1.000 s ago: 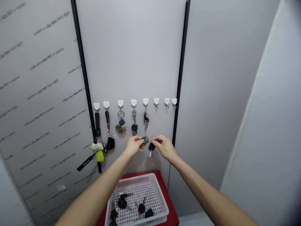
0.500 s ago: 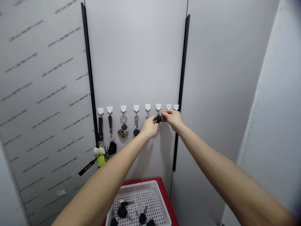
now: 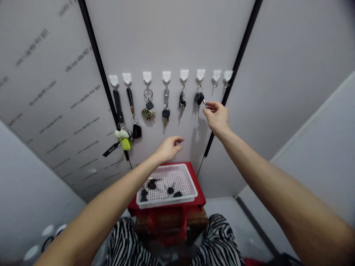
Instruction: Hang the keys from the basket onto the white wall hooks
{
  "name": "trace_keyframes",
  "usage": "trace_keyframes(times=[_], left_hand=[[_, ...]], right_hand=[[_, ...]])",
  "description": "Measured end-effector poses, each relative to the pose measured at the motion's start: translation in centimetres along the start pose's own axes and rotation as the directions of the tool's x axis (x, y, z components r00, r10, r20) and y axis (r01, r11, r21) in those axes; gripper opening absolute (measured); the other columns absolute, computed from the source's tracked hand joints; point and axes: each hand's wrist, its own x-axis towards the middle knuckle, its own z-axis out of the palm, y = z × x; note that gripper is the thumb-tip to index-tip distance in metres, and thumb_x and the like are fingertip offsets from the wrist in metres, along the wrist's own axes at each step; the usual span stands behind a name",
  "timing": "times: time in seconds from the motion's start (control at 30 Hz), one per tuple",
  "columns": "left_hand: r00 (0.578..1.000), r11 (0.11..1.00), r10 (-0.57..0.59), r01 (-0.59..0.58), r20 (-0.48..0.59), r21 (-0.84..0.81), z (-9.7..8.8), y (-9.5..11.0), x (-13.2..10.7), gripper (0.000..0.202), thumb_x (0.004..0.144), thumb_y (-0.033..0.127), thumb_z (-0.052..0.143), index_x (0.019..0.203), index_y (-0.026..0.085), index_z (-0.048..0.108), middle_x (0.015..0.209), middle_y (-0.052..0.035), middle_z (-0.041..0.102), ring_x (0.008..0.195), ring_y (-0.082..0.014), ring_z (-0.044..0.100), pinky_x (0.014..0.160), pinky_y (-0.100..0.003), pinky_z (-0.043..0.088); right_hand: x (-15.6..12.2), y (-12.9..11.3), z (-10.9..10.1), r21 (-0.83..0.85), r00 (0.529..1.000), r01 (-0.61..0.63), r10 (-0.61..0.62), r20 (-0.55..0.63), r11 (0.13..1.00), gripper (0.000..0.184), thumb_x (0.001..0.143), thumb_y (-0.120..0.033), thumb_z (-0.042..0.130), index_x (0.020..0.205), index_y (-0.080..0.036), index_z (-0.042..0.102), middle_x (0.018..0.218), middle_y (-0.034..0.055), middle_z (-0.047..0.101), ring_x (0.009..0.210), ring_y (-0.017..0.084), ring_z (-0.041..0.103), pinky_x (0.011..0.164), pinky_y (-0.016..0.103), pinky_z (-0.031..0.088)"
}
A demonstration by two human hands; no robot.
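Two black-headed keys (image 3: 199, 98) hang by a ring from the sixth white hook (image 3: 200, 75) on the wall panel. My right hand (image 3: 217, 116) pinches the metal blade of one of them between thumb and fingertips, tilting it to the right. Lower down, my left hand (image 3: 169, 148) is in the air just above the back edge of a white plastic basket (image 3: 191, 183). Its thumb and fingers are slightly apart, with nothing visible between them. Several loose black-headed keys (image 3: 151, 184) lie inside the basket.
A row of hooks also bears a key bunch (image 3: 182, 102), a key on a clip (image 3: 165, 112), a ring with a gold charm (image 3: 148, 112), a car key (image 3: 137, 130) and a strap with a yellow-green tag (image 3: 125, 143). Red cloth (image 3: 200, 199) lies under the basket.
My left hand has left the hanging keys and come down toward the basket. The right hand stays by the keys, now at a blade. The view has tilted downward.
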Motion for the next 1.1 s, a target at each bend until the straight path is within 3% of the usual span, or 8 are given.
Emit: trace_keyframes(times=[0.1,0.17,0.23,0.37,0.47,0.63,0.83,1.1], left_hand=[[0.981,0.992,-0.124,0.119,0.146,0.04,2.6,-5.2,-4.9,0.03,0.057,0.012,0.047,0.086,0.01,0.055,0.077,-0.0076,0.058,0.067,-0.0149,0.05,0.063,-0.025,0.038],[0.96,0.984,-0.171,0.155,0.221,0.089,4.1,-7.6,-7.3,0.029,0.051,0.011,0.051,0.079,0.012,0.058,0.07,-0.0065,0.059,0.062,-0.0164,0.051,0.06,-0.026,0.038],[0.941,0.974,-0.179,0.128,0.288,0.188,5.2,-9.0,-8.7,0.03,0.049,0.011,0.052,0.078,0.014,0.059,0.072,-0.0065,0.059,0.065,-0.0182,0.051,0.061,-0.027,0.038],[0.926,0.934,-0.177,0.051,0.334,0.353,6.1,-9.9,-9.2,0.029,0.052,0.011,0.048,0.079,0.018,0.058,0.079,-0.0071,0.058,0.074,-0.0188,0.05,0.066,-0.026,0.036],[0.925,0.921,-0.215,0.085,0.313,0.381,5.5,-10.3,-8.8,0.025,0.055,0.01,0.045,0.074,0.019,0.058,0.076,-0.0048,0.058,0.073,-0.0163,0.05,0.066,-0.024,0.036],[0.965,0.888,-0.241,0.175,0.107,0.425,2.8,-11.7,-8.1,0.029,0.058,0.01,0.043,0.083,0.019,0.055,0.088,-0.0066,0.055,0.083,-0.0182,0.047,0.072,-0.026,0.033],[0.937,0.869,-0.285,0.163,0.203,0.468,2.4,-12.7,-8.4,0.028,0.052,0.007,0.047,0.076,0.019,0.057,0.079,-0.0068,0.057,0.077,-0.0196,0.049,0.066,-0.026,0.035],[0.934,0.939,-0.31,0.272,0.177,0.213,3.4,-12.6,-7.4,0.024,0.054,0.009,0.045,0.075,0.016,0.056,0.062,-0.0003,0.055,0.056,-0.0105,0.048,0.051,-0.018,0.035]], right_hand=[[-6.4,2.9,2.0,-0.178,0.978,0.063,-0.025,0.205,0.982,0.035,0.066,-0.018,0.037,0.1,-0.01,0.041,0.096,0.0097,0.047,0.072,0.011,0.044,0.073,0.025,0.032],[-10.7,4.4,3.6,-0.181,0.911,0.105,-0.021,0.411,0.978,0.029,0.062,-0.015,0.043,0.089,-0.012,0.051,0.084,0.0075,0.054,0.066,0.011,0.047,0.065,0.023,0.036],[-14.0,5.4,5.3,-0.148,0.803,0.162,-0.043,0.594,0.976,0.02,0.053,-0.014,0.052,0.071,-0.017,0.059,0.07,0.0028,0.059,0.063,0.012,0.049,0.06,0.02,0.036],[-16.8,6.3,7.2,-0.26,0.491,0.323,0.074,0.868,0.91,0.014,0.05,-0.016,0.054,0.062,-0.021,0.061,0.062,0.0019,0.06,0.061,0.014,0.05,0.052,0.02,0.032],[-16.9,6.6,7.7,-0.262,0.386,0.361,0.112,0.916,0.895,0.014,0.052,-0.019,0.053,0.063,-0.022,0.061,0.061,0.0006,0.059,0.057,0.013,0.05,0.048,0.019,0.029],[-16.7,7.5,8.3,-0.239,0.376,0.337,0.102,0.921,0.911,0.012,0.053,-0.026,0.053,0.062,-0.02,0.057,0.056,-0.0009,0.055,0.052,0.01,0.045,0.044,0.018,0.024],[-15.9,7.9,9.0,-0.327,0.61,0.304,0.081,0.788,0.895,0.008,0.058,-0.019,0.046,0.064,-0.015,0.05,0.06,0.0037,0.053,0.055,0.011,0.043,0.046,0.019,0.025],[-14.6,8.9,8.4,-0.088,0.665,-0.069,0.111,0.739,0.994,0.005,0.06,-0.019,0.042,0.058,-0.016,0.04,0.048,-0.0034,0.045,0.044,0.006,0.041,0.043,0.017,0.029]])
